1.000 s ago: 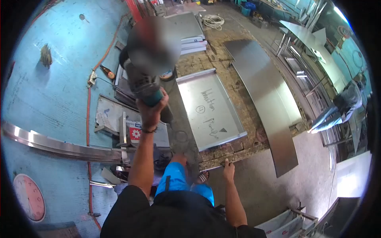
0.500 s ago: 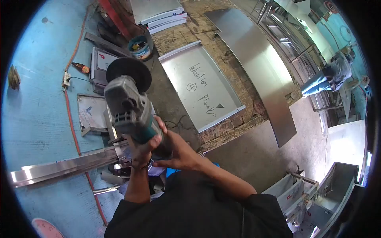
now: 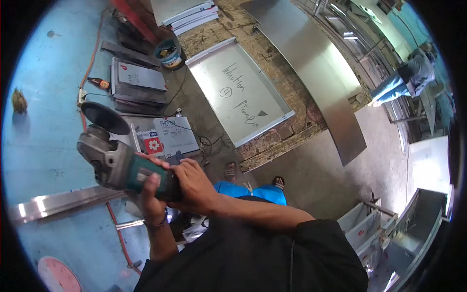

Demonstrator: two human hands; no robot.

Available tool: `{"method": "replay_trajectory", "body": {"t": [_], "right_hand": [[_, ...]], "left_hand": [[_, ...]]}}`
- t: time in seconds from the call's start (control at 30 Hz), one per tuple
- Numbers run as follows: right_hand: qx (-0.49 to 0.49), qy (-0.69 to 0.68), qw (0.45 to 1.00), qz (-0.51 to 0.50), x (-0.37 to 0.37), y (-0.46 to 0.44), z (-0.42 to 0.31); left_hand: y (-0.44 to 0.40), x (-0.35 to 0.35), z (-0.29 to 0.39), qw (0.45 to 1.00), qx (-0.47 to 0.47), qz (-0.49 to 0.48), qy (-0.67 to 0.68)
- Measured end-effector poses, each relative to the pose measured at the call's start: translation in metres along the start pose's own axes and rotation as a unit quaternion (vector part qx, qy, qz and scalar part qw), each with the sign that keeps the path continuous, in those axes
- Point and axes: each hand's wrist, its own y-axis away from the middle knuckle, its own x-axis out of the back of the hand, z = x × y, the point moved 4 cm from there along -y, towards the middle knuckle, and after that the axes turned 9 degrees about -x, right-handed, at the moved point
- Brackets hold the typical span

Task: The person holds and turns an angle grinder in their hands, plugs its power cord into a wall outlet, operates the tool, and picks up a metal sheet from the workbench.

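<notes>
**Both hands around the angle grinder**

I hold the angle grinder point(image 3: 116, 163) up in front of me, well apart from the counter point(image 3: 292, 92) and off to its left. My left grip point(image 3: 153, 187) is closed around the teal body, with the thumb across the side facing me and the fingers along the other side. My right grip point(image 3: 192, 182) is closed over the dark rear end, its fingers folded and close to those of my left. The grinder's grey metal head points away to the left, and the dark round disc point(image 3: 106, 118) stands tilted above it.

On the counter lies a shallow metal tray point(image 3: 233, 97) with raised edges, marked by hand with "Induction", a circled 4, another word and a dark triangle. Beside it, a long metal sheet point(image 3: 316, 56) reaches past the near edge of the wood. A stack of metal pieces point(image 3: 194, 17) sits towards the far end.

Between the counter and the blue wall are a bucket point(image 3: 170, 58) with things in it, a brown bottle point(image 3: 99, 83) and a panel point(image 3: 176, 138) printed "PHOENIX". Over to the right, another person point(image 3: 411, 78) is bent forward.
</notes>
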Motion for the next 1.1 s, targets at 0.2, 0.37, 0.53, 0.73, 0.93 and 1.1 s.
{"method": "replay_trajectory", "body": {"t": [0.2, 0.37, 0.53, 0.73, 0.93, 1.1], "right_hand": [[0.016, -0.094, 0.994, -0.048, 0.073, 0.054, 0.046], [-0.251, -0.119, 0.959, -0.059, 0.038, 0.103, 0.197], [-0.619, -0.184, 0.732, -0.215, -0.024, 0.135, 0.225], [-0.697, -0.245, 0.650, -0.178, -0.139, 0.178, 0.307], [-0.781, -0.472, 0.403, -0.065, -0.145, 0.174, 0.254], [-0.708, -0.488, 0.474, -0.190, -0.229, 0.218, 0.357]], "left_hand": [[0.022, -0.021, 0.064, 0.995, -0.085, -0.019, 0.045], [0.041, -0.031, 0.158, 0.989, -0.140, -0.003, 0.049], [0.072, -0.012, 0.233, 0.985, -0.169, 0.026, -0.006], [0.111, 0.005, 0.333, 0.990, -0.137, -0.026, 0.016], [0.158, -0.002, 0.426, 0.978, -0.157, 0.047, -0.129], [0.172, 0.001, 0.446, 0.967, -0.183, 0.030, -0.172]]}}
